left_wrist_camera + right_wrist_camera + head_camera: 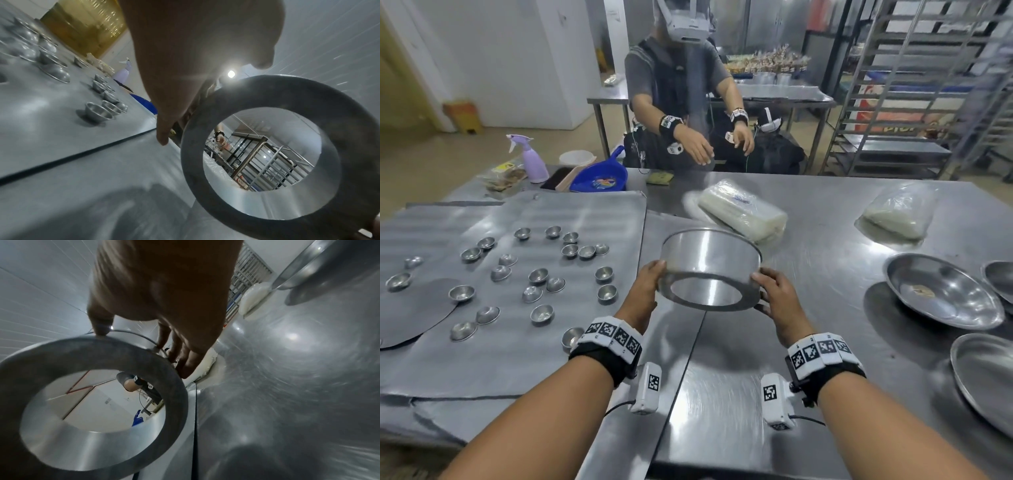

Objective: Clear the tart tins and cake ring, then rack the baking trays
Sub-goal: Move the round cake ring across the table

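**Cake ring lifted clear of table**

Left hand (645, 287) and right hand (774, 294) clasp the cake ring (710, 267) at opposite sides, holding it tilted above the steel table (825, 274). Probably light, rigid and slippery; opposed side holds suit it. Polished metal, flat inward flange, open centre. Tart tins (537, 275) remain scattered left.

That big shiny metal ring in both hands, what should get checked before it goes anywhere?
1. Left hand holds the tall round metal cake ring: ok.
2. Right hand holds the opposite side: ok.
3. Ring lifted off the steel table: ok.
4. Ring empty inside: ok.
5. Small round metal tart tins cleared from the flat grey baking tray: not ok.
6. Where to put the ring: cannot tell.
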Demonstrator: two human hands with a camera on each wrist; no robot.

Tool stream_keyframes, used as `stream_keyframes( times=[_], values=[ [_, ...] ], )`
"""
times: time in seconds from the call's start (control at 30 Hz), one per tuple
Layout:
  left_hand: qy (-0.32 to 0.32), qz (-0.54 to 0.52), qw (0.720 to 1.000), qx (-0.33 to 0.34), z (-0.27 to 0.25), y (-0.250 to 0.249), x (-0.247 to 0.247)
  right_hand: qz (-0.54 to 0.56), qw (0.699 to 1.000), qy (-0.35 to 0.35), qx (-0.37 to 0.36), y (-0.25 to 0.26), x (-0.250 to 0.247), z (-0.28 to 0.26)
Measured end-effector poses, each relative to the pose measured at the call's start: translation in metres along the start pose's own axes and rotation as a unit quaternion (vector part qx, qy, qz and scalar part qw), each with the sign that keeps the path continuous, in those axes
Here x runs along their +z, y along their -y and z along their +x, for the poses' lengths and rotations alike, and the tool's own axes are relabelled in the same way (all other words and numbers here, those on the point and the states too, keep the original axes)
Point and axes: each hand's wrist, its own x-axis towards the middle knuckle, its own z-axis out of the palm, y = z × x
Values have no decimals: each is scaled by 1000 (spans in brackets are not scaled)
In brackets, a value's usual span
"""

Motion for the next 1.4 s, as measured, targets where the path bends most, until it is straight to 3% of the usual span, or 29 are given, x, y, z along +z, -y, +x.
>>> stream_keyframes(
  times=[0.2, 0.33, 0.47, 0.97, 1.2, 1.4],
  values=[
    [45, 27, 999, 5, -16, 12, -6, 17, 1000, 18, -3, -8, -6, -6],
    [38, -7, 999, -8, -17, 21, -5, -36, 999, 0, -3, -19, -6, -6],
    [16, 51, 998, -14, -14, 44, -7, -71, 997, 7, 13, -34, -10, -5],
    [85, 192, 978, 10, -20, 77, 5, -157, 983, 72, 58, -70, -60, -24],
    [41, 214, 976, 23, -16, 84, 10, -237, 968, 77, 35, -66, -62, -20],
    [-47, 255, 966, 1, -10, 89, 11, -412, 908, 71, -18, -57, -51, -15]
  ],
)
